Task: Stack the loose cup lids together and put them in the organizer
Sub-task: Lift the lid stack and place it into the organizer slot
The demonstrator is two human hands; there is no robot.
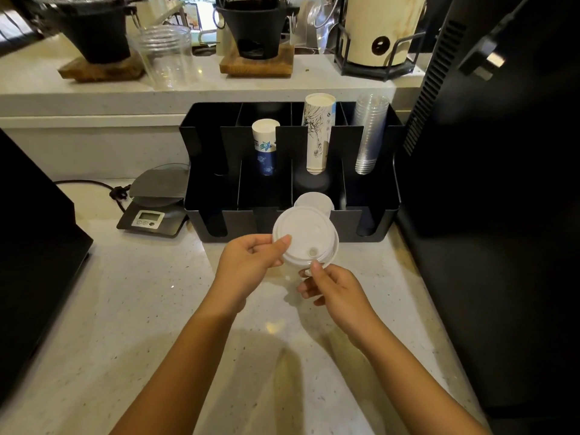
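Observation:
A stack of white cup lids [305, 235] is held above the counter, just in front of the black organizer [364, 216]. My left hand [251, 262] grips the stack's left rim with thumb on top. My right hand [332, 288] holds its lower edge from below with the fingertips. More white lids [314, 200] lie in the organizer's third front compartment, behind the held stack. The organizer's back slots hold two sleeves of paper cups [265, 146] and a stack of clear plastic cups [370, 133].
A small digital scale [153, 208] with a black cable sits left of the organizer. Black machines stand at the far left [34, 246] and right [489, 183]. The raised shelf behind carries black stoves on wood boards, a clear jar [166, 54] and a cream canister.

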